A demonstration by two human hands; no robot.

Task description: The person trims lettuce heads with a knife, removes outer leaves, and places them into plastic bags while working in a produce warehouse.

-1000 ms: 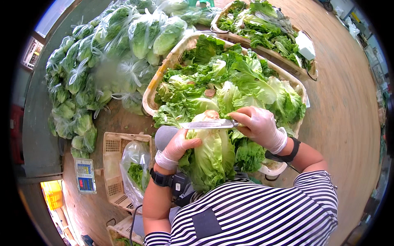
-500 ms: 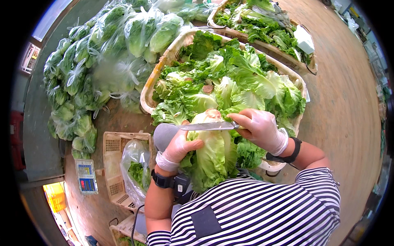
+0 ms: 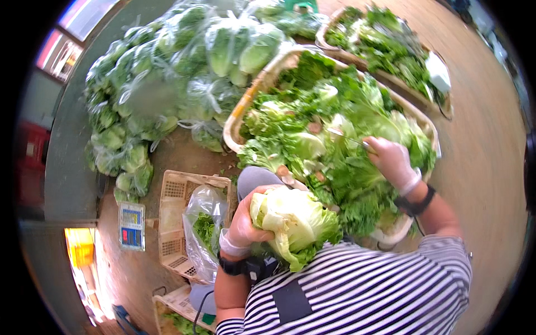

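My gloved left hand (image 3: pixel 243 224) grips a lettuce head (image 3: pixel 290 215) close to my chest, its pale cut base turned upward. To the right, my gloved right hand (image 3: pixel 392 163) is closed around the handle of a knife (image 3: pixel 347 137). Its thin blade points left over a large cream bin (image 3: pixel 233 129), clear of the lettuce I hold. Loose lettuce leaves (image 3: pixel 363 111) fill that bin. Among them lie brownish cut stem pieces (image 3: pixel 314 128), and another stem slice (image 3: pixel 283 171) is at the bin's near edge.
Bagged lettuces (image 3: pixel 223 50) are heaped at the far left. A second bin of leaves (image 3: pixel 385 47) stands at the far right. To my left are a cream crate (image 3: pixel 170 223) holding a clear plastic bag (image 3: pixel 202 245) and a digital scale (image 3: pixel 132 226). Another crate (image 3: pixel 173 301) sits lower left.
The knife has left the lettuce base and moved right and away over the bin with my right hand. My left hand has tipped the lettuce, showing a freshly cut, pale base.
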